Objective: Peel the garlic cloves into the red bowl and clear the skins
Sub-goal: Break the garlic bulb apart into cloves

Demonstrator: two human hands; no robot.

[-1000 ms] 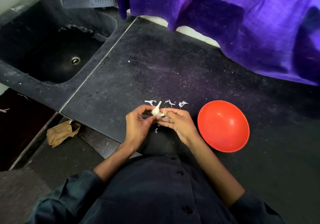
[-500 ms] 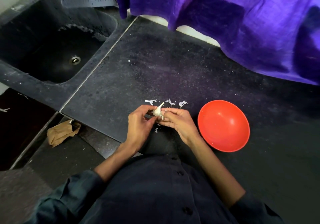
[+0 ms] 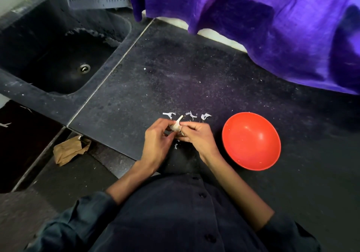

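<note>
A white garlic bulb [image 3: 176,125] with its stem pointing up is held between both hands just above the dark counter. My left hand [image 3: 157,142] grips it from the left, my right hand [image 3: 196,136] pinches it from the right with fingertips on its skin. The red bowl [image 3: 251,140] stands on the counter right of my right hand, with nothing but tiny flecks in it. Several white garlic skins [image 3: 191,115] lie on the counter just beyond the hands, and one scrap [image 3: 176,146] lies below them.
A dark sink [image 3: 64,57] is set into the counter [image 3: 155,80] at the far left. Purple cloth [image 3: 263,18] hangs over the back right. A crumpled brown paper [image 3: 68,150] lies on the floor below the counter edge, at the left.
The hands turned the garlic bulb a little between the fingers; its stem now stands more upright. Bowl and skins lie where they were.
</note>
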